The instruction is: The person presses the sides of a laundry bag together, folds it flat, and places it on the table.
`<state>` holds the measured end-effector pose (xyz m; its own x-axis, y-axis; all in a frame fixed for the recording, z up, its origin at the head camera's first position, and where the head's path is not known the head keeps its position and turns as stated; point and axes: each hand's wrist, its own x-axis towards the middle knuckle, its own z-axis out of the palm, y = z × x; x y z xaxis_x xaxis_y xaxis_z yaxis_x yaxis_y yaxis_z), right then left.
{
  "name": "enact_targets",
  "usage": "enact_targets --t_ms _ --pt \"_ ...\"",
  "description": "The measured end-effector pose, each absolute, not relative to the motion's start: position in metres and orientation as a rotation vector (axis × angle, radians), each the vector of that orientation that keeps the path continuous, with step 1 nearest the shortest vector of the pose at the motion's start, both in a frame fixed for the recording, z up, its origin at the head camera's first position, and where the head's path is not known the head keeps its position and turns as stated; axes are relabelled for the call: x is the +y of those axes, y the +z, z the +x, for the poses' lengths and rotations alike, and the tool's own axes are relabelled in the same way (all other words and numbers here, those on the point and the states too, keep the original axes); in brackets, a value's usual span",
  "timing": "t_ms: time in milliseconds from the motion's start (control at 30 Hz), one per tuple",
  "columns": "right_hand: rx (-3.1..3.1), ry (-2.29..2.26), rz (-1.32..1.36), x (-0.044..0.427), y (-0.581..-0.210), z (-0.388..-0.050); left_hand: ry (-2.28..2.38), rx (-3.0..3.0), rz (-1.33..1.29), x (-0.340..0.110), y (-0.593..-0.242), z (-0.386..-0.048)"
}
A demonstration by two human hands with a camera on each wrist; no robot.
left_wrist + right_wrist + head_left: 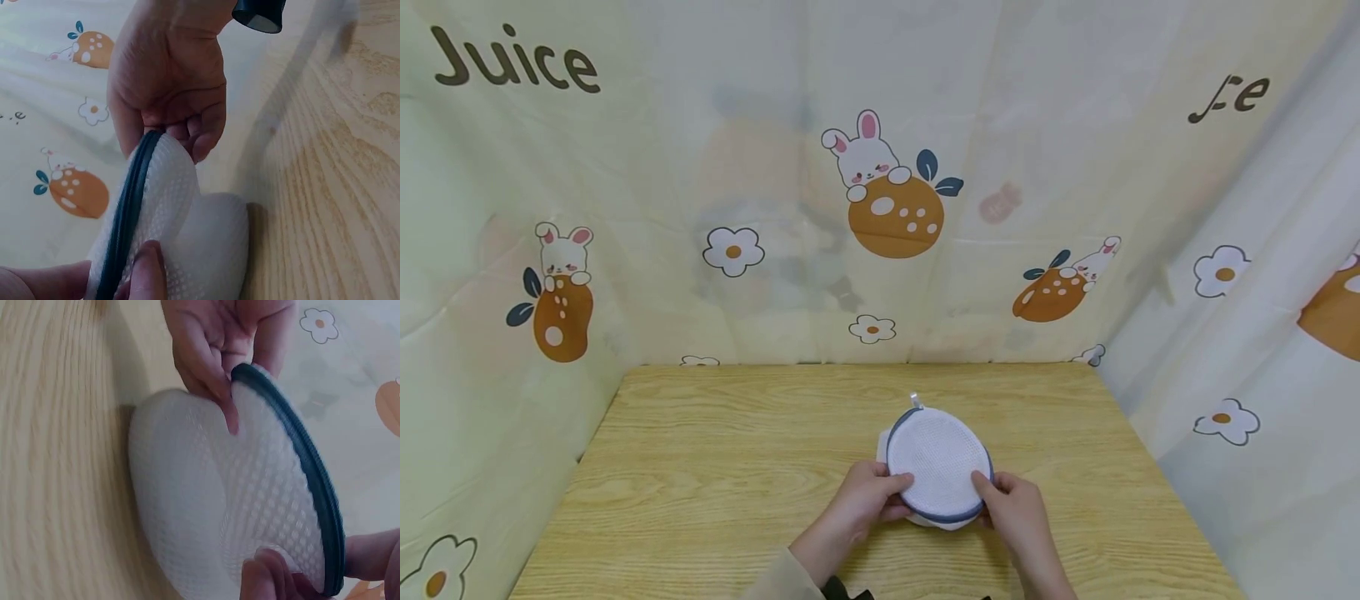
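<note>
A round white mesh bag (938,460) with a dark blue-green zipper band around its rim is held tilted over the wooden table. My left hand (867,498) pinches its left edge, thumb on the flat top face and fingers beneath. On the opposite edge my right hand (1021,515) pinches in the same way. The left wrist view shows the zipper band (129,209) running between both hands. In the right wrist view the soft mesh side (181,481) bulges below the band, close to the table. A small white tab (915,400) sticks up at the bag's far edge.
The wooden table (715,450) extends around the bag. Behind it and at both sides hangs a pale curtain (790,192) printed with rabbits, oranges and flowers. Dark objects (842,590) show at the bottom edge, near the left sleeve.
</note>
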<state>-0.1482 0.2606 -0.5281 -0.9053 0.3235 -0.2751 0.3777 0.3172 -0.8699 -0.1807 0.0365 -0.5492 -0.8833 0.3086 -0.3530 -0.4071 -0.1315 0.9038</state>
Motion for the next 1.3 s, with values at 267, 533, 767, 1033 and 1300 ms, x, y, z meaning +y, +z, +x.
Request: enact_targets --t_ms 267,533,767,1033,1300 --pt "2.252 -1.941 0.750 0.259 -0.539 -0.148 2.097 1.627 -0.160 0.039 -0.553 -0.179" --pt "2.065 -2.108 0.777 0.260 -0.551 -0.151 2.116 1.573 -0.181 0.039 -0.558 -0.182" --pt "1.996 -2.162 0.762 0.261 -0.558 -0.153 2.119 1.547 -0.173 0.038 -0.561 -0.183" --pt "1.917 -2.224 0.744 0.262 -0.553 -0.152 2.118 1.548 -0.191 0.035 -0.557 -0.182" --pt "1.925 -2.201 0.721 0.268 -0.548 -0.147 2.105 1.544 -0.201 0.026 -0.555 -0.184"
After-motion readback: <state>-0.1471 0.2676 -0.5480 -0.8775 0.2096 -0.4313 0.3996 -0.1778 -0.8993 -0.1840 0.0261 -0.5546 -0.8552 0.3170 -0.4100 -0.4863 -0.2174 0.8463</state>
